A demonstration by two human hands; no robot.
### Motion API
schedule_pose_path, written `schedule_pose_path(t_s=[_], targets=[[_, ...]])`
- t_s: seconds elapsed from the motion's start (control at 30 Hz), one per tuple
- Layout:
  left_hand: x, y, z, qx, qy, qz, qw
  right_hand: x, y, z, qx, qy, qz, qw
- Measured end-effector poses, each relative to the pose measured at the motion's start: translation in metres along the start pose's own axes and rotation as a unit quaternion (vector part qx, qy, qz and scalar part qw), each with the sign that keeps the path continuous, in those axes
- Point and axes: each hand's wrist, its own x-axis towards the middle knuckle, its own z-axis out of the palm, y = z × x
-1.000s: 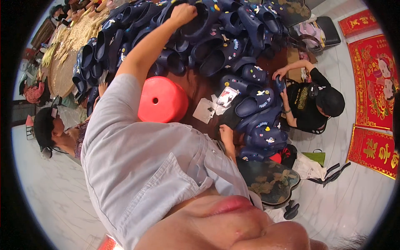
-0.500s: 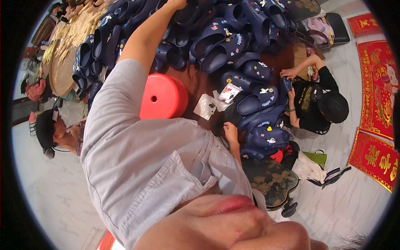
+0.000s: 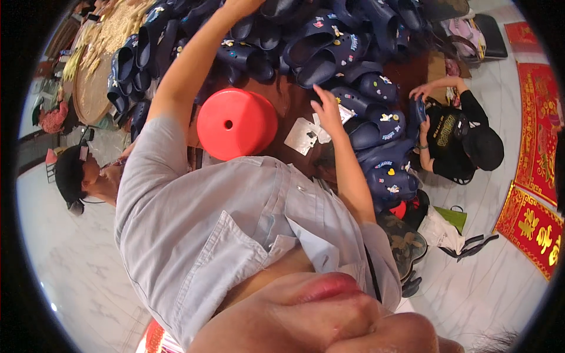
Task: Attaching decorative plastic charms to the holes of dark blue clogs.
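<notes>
My left hand [image 3: 242, 6] reaches to the top edge of the view, over a pile of navy blue clogs [image 3: 268, 35]; its fingers are cut off there. Over the brown table my right hand [image 3: 329, 110] is raised with its fingers apart and nothing visible between them. Its fingertips are close to a navy clog [image 3: 316, 69] with colourful charms. Partly behind this hand lies a small white-edged packet [image 3: 346, 114]. Just left of the wrist is a flat clear-and-white plastic piece [image 3: 302, 135] with a dark cutout. More charm-decorated clogs [image 3: 382, 126] lie to its right.
A red round stool [image 3: 235, 126] stands between my arms. At right, a person in black [image 3: 450, 132] holds a navy clog [image 3: 419, 110]. Another person in a dark cap [image 3: 73, 170] is at left. Beyond is a round tray [image 3: 89, 100] near pale kernels.
My right hand has moved up and forward from the table's near side toward the clogs, and its fingers have spread. My left hand stays at the top edge, shifted slightly left.
</notes>
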Motion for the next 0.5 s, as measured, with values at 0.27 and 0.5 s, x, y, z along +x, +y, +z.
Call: schedule_pose_path(t_s=[0.27,0.5], targets=[[-0.177,0.068,-0.043,-0.166,0.033,-0.013,0.985,0.135,0.055,0.049,-0.108,0.115,0.13,0.979],[-0.377,0.086,-0.06,-0.137,-0.107,-0.186,0.967,0.177,0.056,0.046,-0.106,0.216,0.163,0.957]])
